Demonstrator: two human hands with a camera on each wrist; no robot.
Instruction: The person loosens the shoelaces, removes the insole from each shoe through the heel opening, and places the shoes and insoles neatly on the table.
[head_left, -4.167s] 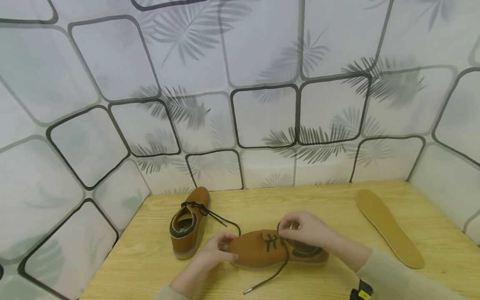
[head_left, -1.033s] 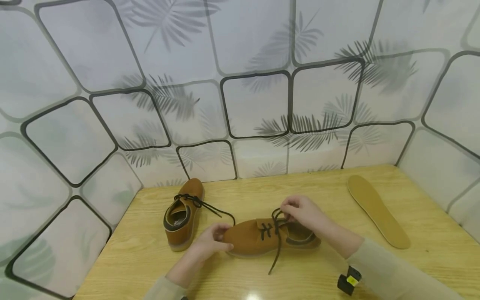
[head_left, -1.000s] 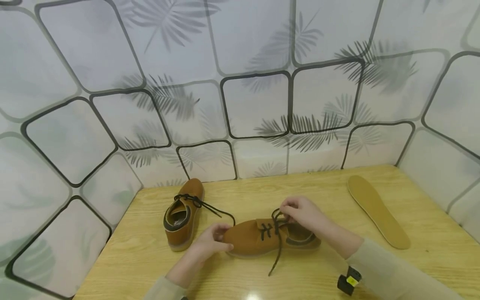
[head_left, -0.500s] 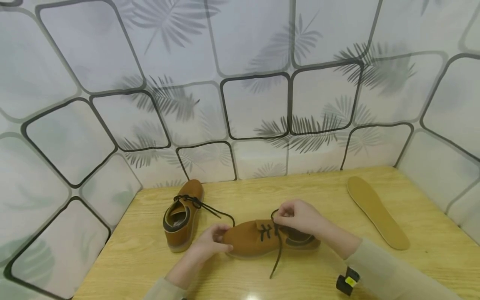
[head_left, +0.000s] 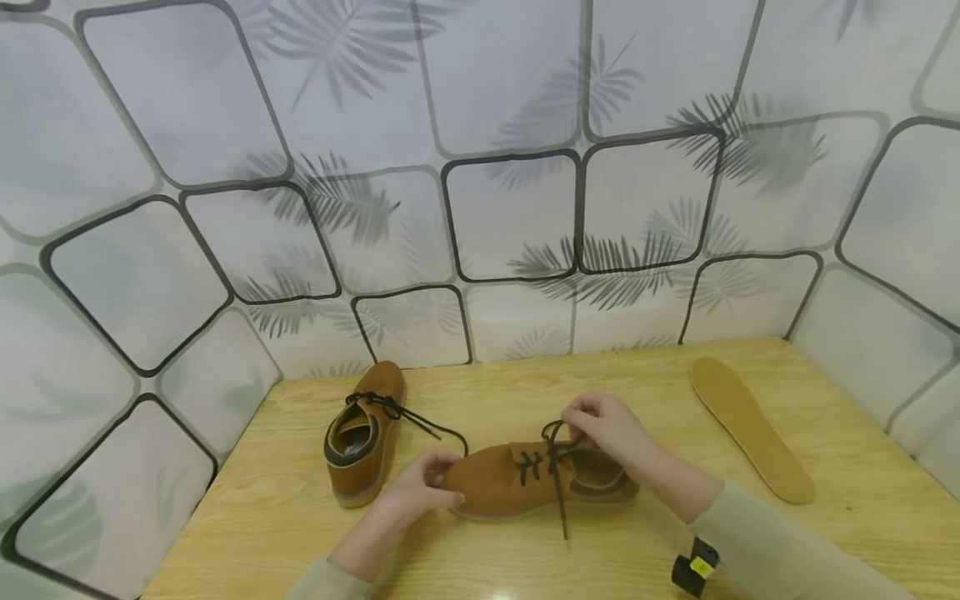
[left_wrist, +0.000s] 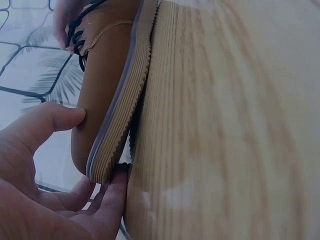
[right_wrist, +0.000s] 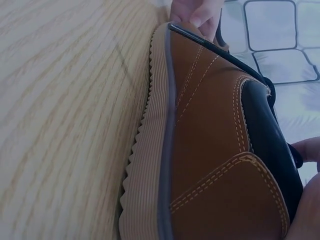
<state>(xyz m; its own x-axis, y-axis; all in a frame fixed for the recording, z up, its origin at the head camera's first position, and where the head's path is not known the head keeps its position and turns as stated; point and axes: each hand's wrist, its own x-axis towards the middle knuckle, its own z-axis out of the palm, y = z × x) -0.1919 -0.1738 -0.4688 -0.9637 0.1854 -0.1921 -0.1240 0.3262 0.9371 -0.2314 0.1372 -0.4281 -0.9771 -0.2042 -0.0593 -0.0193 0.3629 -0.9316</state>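
Observation:
A brown lace-up shoe (head_left: 483, 481) lies sole-down on the table, toe to the left. My left hand (head_left: 415, 493) grips its toe; in the left wrist view the thumb presses the upper and fingers reach under the toe of the sole (left_wrist: 117, 127). Above the shoe's opening, my right hand (head_left: 611, 429) pinches the black shoelace, which makes a small loop (head_left: 551, 428) by the fingertips. The shoelace's loose end (head_left: 563, 508) hangs down the near side; its tip (right_wrist: 187, 34) shows in the right wrist view. The right fingertips are partly hidden there.
A second brown shoe (head_left: 356, 473), its laces tied, stands to the left. One of its lace ends trails to the held shoe's toe. A tan insole (head_left: 750, 429) lies at the right of the wooden table (head_left: 465, 571). Patterned cloth (head_left: 517, 217) walls the back and sides.
Since half a second ago, my right hand has risen slightly to the right, drawing the lace; its loose end is shorter and swung right. The left hand keeps its grip on the shoe's toe.

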